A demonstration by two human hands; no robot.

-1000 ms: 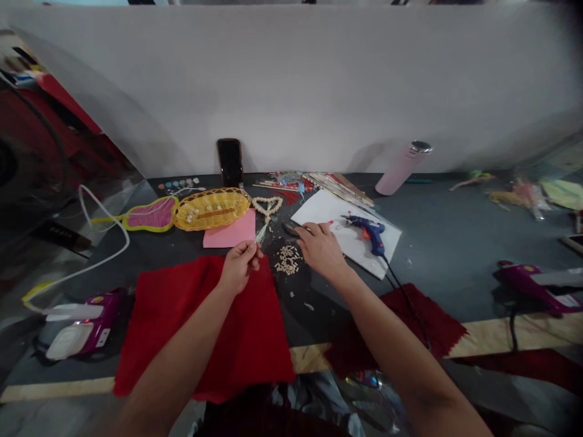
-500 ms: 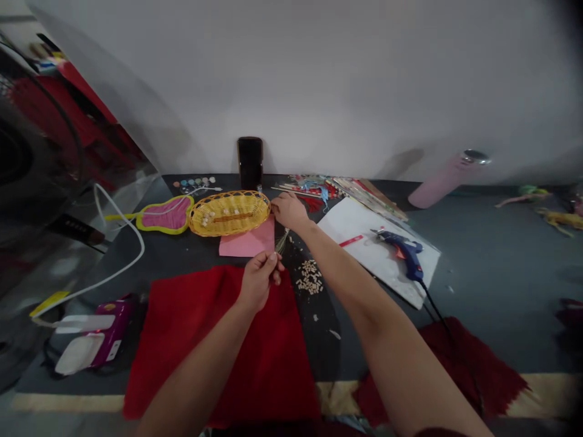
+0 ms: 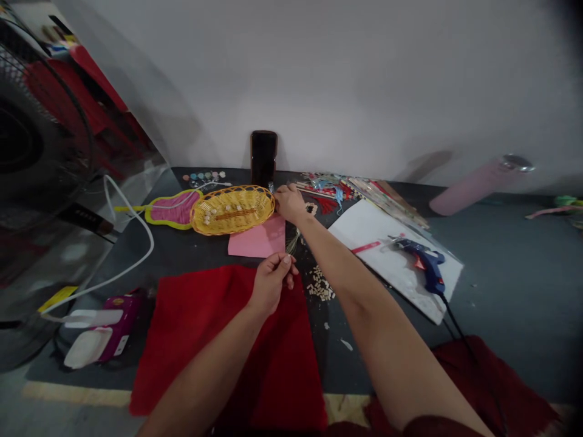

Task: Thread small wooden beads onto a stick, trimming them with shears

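Note:
My left hand [image 3: 273,280] is closed in a pinch above the far right corner of the red cloth [image 3: 195,328]. What sits between its thumb and finger is too small to make out. Thin greenish strands, like a tassel [image 3: 293,242], lie just beyond those fingertips. Farther back, my right hand [image 3: 290,204] reaches to the right end of the yellow woven basket [image 3: 214,230], its fingers curled down and partly hidden. A beaded loop [image 3: 311,209] lies beside that hand. Several small pale beads [image 3: 321,285] are scattered right of my left hand. Some pale pieces sit inside the basket.
A pink paper [image 3: 255,240] lies by the basket. Behind it a phone [image 3: 263,156] leans on the wall. To the right are a blue glue gun [image 3: 423,261] on a white board [image 3: 359,221] and a pink bottle [image 3: 483,185]. A purple box [image 3: 119,325] and white cable lie left.
The view has turned a little left, so the table things appear farther right. Both hands keep nearly the same places over the table, the right one still at the basket's end.

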